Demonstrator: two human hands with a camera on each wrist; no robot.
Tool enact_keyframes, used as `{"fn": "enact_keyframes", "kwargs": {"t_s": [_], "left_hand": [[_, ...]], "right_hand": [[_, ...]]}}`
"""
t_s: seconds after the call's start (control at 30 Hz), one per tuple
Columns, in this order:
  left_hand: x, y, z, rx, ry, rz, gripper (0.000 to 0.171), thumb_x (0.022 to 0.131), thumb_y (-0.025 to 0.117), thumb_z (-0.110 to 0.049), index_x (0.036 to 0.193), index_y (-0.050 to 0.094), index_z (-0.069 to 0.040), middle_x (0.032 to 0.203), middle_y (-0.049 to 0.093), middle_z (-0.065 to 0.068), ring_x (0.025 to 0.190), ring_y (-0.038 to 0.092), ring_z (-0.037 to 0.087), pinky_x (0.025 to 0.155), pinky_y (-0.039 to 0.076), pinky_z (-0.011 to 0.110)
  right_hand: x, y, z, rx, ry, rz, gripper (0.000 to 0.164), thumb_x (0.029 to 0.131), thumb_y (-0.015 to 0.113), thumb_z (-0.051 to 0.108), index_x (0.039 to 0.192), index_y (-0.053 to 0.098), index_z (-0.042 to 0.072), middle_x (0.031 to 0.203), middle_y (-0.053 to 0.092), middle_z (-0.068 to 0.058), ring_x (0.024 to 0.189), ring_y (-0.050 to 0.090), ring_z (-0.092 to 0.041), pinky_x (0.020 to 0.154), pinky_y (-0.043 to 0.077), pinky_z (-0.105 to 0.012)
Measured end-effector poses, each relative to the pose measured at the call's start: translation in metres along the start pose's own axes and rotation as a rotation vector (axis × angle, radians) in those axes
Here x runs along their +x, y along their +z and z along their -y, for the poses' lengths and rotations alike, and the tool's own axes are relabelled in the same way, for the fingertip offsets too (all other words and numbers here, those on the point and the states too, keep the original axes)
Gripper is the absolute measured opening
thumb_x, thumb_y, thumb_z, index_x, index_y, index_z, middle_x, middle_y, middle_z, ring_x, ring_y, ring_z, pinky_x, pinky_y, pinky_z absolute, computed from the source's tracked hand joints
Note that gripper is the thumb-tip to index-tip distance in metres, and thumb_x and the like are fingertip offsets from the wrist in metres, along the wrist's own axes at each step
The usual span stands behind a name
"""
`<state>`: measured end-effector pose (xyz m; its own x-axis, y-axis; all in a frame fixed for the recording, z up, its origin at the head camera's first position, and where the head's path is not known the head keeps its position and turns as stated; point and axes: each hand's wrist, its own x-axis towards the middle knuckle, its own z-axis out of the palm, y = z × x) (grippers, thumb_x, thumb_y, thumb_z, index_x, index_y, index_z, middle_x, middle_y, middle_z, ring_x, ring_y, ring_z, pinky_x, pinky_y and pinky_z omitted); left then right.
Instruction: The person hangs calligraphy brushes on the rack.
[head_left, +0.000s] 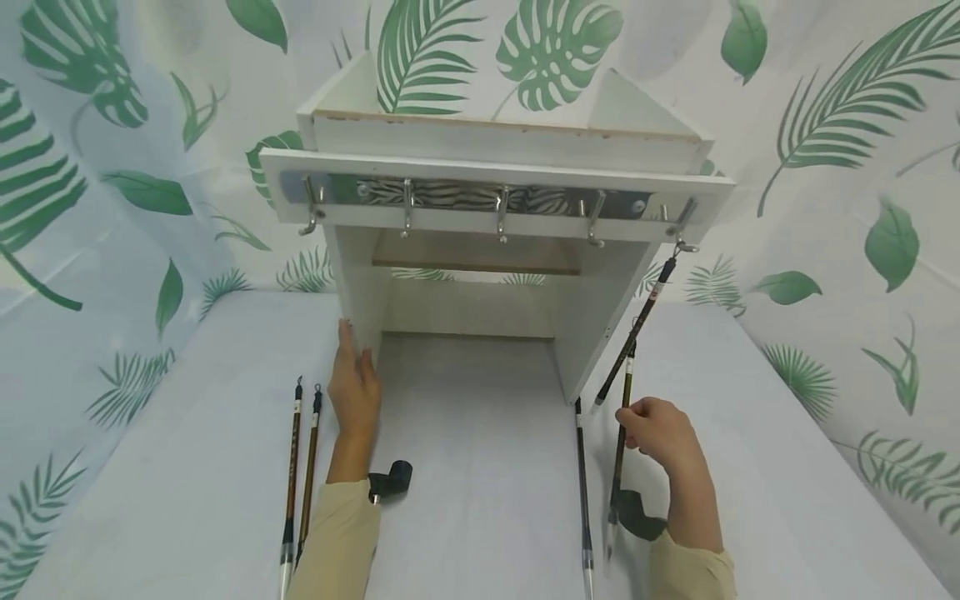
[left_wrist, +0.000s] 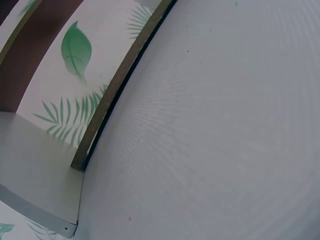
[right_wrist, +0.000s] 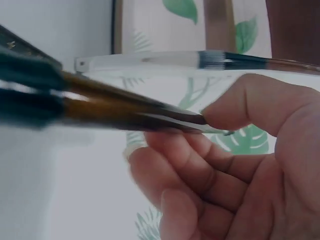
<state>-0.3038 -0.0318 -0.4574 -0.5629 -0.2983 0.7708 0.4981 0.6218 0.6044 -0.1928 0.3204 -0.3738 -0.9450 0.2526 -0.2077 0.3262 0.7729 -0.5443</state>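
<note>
A: Writing?
B: Pale labels (head_left: 657,290) on the brush handles, too small to read.
A: Surface, room?
B: White cloth-covered table (head_left: 480,500), white hanging cloth with green leaf print (head_left: 825,242) behind. White wooden rack (head_left: 450,223) stands on it: zebra-striped strip (head_left: 453,196), five metal hooks (head_left: 407,208). Long dark-brown brush (head_left: 644,317) hangs from the rightmost. Two brown-handled brushes (head_left: 292,467) lie left of the rack, one slim black-handled brush (head_left: 582,483) right.
A: Held thing?
B: Slim olive-brown brush (head_left: 619,458), right of the rack, loop end up near the hanging one. Right grip (head_left: 660,429) narrow, thumb and fingertips pinching its handle.
A: Left grip (head_left: 355,392)?
B: Fingers straight, touching the rack's left panel.
</note>
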Motion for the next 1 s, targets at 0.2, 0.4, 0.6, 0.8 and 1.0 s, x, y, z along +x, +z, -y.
{"fn": "enact_keyframes", "kwargs": {"t_s": [0.2,0.4,0.6,0.8,1.0], "left_hand": [[-0.001,-0.003,-0.003,-0.001,-0.027,0.015,0.049,0.091,0.05,-0.002,0.138,0.034,-0.001,0.121,0.053,0.027,0.11,0.053,0.041,0.088,0.046,0.052],[0.0,-0.001,-0.002,-0.011,-0.028,0.009,0.05,0.091,0.05,-0.002,0.138,0.034,-0.001,0.122,0.053,0.026,0.112,0.053,0.04,0.09,0.045,0.051],[-0.003,-0.001,-0.001,-0.012,-0.023,0.01,0.051,0.09,0.051,-0.001,0.138,0.035,-0.002,0.121,0.054,0.027,0.111,0.053,0.041,0.089,0.045,0.052],[-0.003,-0.001,-0.002,-0.016,-0.016,0.016,0.05,0.091,0.05,-0.001,0.139,0.034,-0.001,0.123,0.053,0.025,0.112,0.053,0.039,0.091,0.045,0.05],[-0.001,0.0,-0.002,-0.018,-0.014,0.007,0.049,0.092,0.049,-0.002,0.139,0.034,-0.002,0.123,0.053,0.025,0.113,0.052,0.039,0.091,0.044,0.05]], "right_hand": [[-0.007,-0.006,0.006,0.017,0.009,-0.095,0.034,0.089,0.046,0.025,0.097,0.056,-0.006,0.077,0.064,-0.015,0.071,0.059,-0.022,0.059,0.045,-0.036],[-0.012,-0.013,0.011,0.026,0.013,-0.163,0.035,0.09,0.045,0.025,0.1,0.055,-0.007,0.082,0.064,-0.018,0.071,0.061,-0.023,0.06,0.046,-0.039],[-0.021,-0.015,0.013,0.042,0.011,-0.216,0.036,0.09,0.043,0.025,0.102,0.055,-0.006,0.085,0.065,-0.018,0.072,0.063,-0.024,0.061,0.047,-0.039],[-0.03,-0.021,0.02,0.067,-0.01,-0.305,0.036,0.09,0.041,0.024,0.106,0.055,-0.006,0.089,0.065,-0.021,0.076,0.064,-0.028,0.057,0.045,-0.033],[-0.036,-0.025,0.027,0.103,-0.006,-0.401,0.034,0.09,0.041,0.025,0.106,0.055,-0.003,0.09,0.066,-0.019,0.076,0.064,-0.028,0.054,0.04,-0.025]]}}
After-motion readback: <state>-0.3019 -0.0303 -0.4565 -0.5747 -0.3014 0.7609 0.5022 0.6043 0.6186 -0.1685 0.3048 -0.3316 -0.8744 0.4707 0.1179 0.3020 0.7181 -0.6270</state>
